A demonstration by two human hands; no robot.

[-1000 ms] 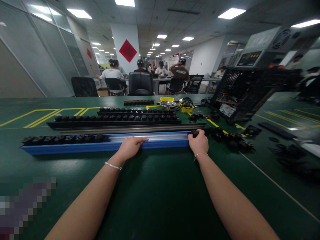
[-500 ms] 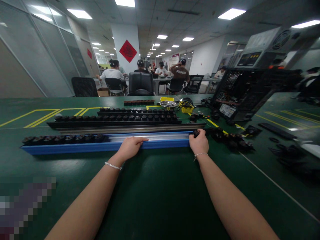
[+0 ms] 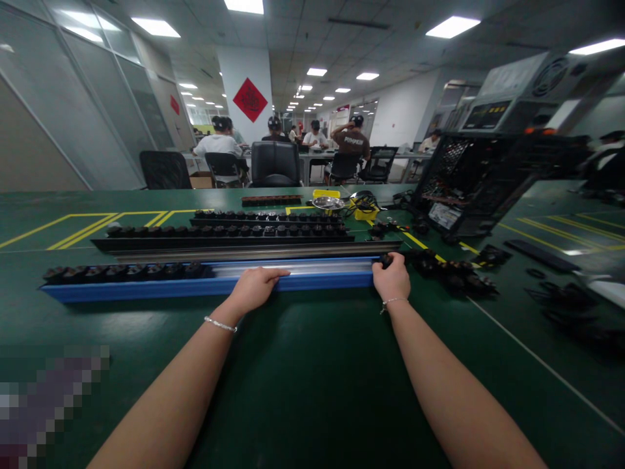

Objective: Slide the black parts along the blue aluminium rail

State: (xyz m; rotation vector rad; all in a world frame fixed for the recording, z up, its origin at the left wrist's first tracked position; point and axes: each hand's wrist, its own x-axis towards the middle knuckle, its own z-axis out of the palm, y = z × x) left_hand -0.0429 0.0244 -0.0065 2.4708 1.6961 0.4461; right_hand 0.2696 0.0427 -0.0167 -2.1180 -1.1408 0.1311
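Note:
A long blue rail (image 3: 146, 287) lies across the green table (image 3: 312, 371) in front of me, its left part filled with a row of black parts (image 3: 127, 271). My left hand (image 3: 254, 287) rests on the rail's near edge at its middle, fingers curled over it. At the rail's right end my right hand (image 3: 390, 279) is closed on a small black part (image 3: 385, 260). A loose pile of the same black parts (image 3: 452, 272) lies just right of that hand.
Behind the blue rail lie black rails (image 3: 224, 234) loaded with black parts. A metal bowl (image 3: 328, 203) and yellow items stand further back. An open black computer case (image 3: 471, 179) stands at the right. Several people sit at desks in the background.
My right hand has shifted slightly right and away from me at the rail's end. The left hand has not moved.

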